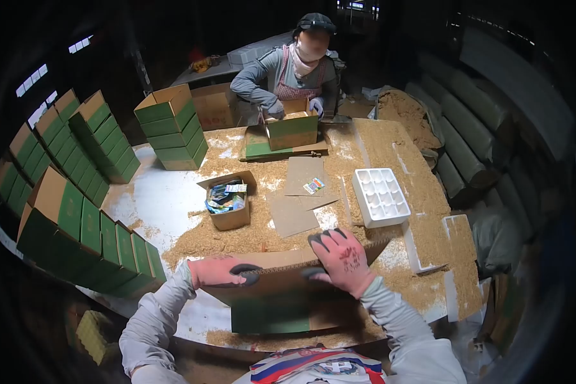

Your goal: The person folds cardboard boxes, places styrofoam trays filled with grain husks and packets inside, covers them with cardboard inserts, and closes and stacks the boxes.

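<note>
At the near side of the table (148, 192), the left hand (220, 271) clasps and the right hand (343, 259) pinches the rim of a green-and-brown carton (270, 312); farther across stands a white tray (388, 219).

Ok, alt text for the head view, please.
Pink-gloved left hand and right hand hold green and brown cardboard at a table strewn with sawdust-like bits. Beyond are an open carton of packets, a white compartment tray and a co-worker handling a box; green boxes stand stacked on the left.
</note>
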Motion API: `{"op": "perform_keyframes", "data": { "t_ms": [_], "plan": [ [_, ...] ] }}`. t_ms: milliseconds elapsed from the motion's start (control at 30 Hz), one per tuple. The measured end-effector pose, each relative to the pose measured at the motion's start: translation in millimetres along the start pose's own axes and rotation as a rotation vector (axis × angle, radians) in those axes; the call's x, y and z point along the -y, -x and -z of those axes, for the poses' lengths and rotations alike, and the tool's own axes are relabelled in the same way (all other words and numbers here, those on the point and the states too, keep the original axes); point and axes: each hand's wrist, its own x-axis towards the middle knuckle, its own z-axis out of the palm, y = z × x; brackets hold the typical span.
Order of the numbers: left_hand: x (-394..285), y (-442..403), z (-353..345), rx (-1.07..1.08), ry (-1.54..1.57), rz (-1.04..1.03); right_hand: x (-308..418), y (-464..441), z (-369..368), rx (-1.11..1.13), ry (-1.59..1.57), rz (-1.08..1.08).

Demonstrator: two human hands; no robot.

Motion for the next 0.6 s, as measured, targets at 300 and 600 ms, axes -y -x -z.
{"op": "perform_keyframes", "data": {
  "t_ms": [300,600],
  "plan": [
    [-35.7,-5.7,13.2,-0.171,-0.076,0.201,8.2,82.0,12.4,-0.105,0.084,0.35],
    [-41.7,-59.9,-11.6,-0.57,-0.845,-0.616,-17.3,20.8,-29.6,0.291,-0.526,0.579]
  ]
}}
